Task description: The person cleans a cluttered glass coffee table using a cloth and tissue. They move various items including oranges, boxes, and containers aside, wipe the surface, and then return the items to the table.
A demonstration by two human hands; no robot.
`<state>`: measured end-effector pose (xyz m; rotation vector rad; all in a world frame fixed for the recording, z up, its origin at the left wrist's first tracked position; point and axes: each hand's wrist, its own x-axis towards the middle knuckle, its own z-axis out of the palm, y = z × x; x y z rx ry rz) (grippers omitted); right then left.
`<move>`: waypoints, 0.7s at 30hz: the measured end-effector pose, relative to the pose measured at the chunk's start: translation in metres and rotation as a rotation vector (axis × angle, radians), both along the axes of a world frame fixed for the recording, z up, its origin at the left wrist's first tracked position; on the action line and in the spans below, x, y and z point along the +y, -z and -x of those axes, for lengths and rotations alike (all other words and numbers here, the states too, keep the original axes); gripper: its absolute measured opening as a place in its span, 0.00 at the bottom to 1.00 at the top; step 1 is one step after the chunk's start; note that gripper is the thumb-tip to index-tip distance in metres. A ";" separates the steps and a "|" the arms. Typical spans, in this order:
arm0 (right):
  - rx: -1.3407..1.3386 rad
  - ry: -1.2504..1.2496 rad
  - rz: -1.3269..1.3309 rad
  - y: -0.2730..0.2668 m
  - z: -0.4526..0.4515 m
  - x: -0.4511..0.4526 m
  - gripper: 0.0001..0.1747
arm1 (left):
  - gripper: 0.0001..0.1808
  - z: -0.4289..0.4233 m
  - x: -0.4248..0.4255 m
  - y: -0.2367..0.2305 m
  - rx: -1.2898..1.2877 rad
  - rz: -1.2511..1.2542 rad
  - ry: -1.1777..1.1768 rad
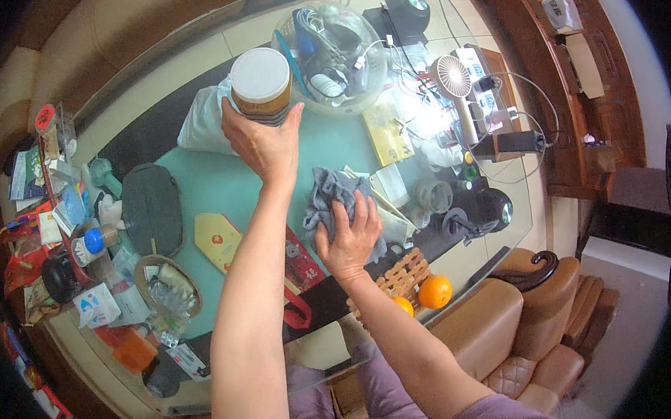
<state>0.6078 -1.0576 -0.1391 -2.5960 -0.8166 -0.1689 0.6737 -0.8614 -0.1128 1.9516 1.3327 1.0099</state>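
My left hand (265, 136) grips a jar (260, 84) with a white lid and brown contents, near the far side of the glass-topped table (201, 180). A white plastic bag (206, 122) lies just left of the jar. My right hand (351, 234) rests with spread fingers on a crumpled grey cloth (334, 192); its palm is turned down, so its underside is hidden. Below the right forearm stands a slatted wooden basket (403, 274) with oranges (434, 292) beside or in it. A red envelope (304, 260) and a yellow one (217, 240) lie between and left of my arms.
A clear plastic basket (374, 86) of cables and small items stands at the far side. Rightward are a handheld fan (455, 87), power strip (480, 79) and glass jar (434, 196). A dark pouch (152, 209) and an oval basket (167, 260) sit left. A leather sofa (480, 321) is near.
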 end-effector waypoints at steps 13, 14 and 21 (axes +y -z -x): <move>-0.047 -0.048 0.026 0.004 0.000 0.001 0.31 | 0.47 0.073 -0.021 -0.002 -0.389 0.311 0.035; -0.054 -0.053 0.026 0.005 0.001 0.002 0.31 | 0.46 0.102 -0.031 0.000 -0.395 0.279 0.047; -0.180 -0.150 0.028 0.019 -0.058 0.070 0.30 | 0.38 0.351 -0.130 -0.063 0.002 0.312 0.133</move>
